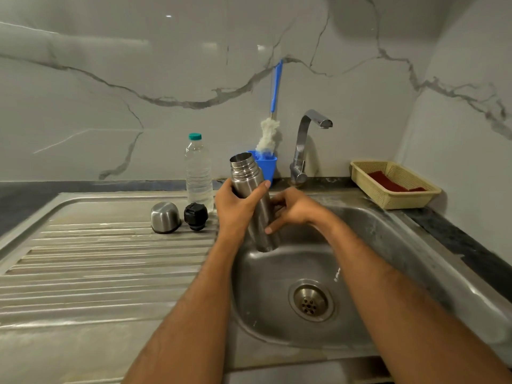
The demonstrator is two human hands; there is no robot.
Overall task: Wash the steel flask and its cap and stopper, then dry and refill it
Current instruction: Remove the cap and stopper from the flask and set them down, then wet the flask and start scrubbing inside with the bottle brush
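Note:
The open steel flask (243,173) is held nearly upright over the left edge of the sink basin (360,261), mouth up and uncapped. My left hand (235,209) wraps its upper body. My right hand (291,210) grips the lower body from the right. The steel cap (164,217) sits upside down on the drainboard (97,261), and the black stopper (196,216) stands just to its right. No water runs from the tap (304,145).
A clear water bottle (198,173) with a green lid stands behind the stopper. A blue-handled bottle brush (270,134) rests in a blue holder (267,164). At the back right a beige basket (393,184) holds red cloths. The drain (310,300) lies below.

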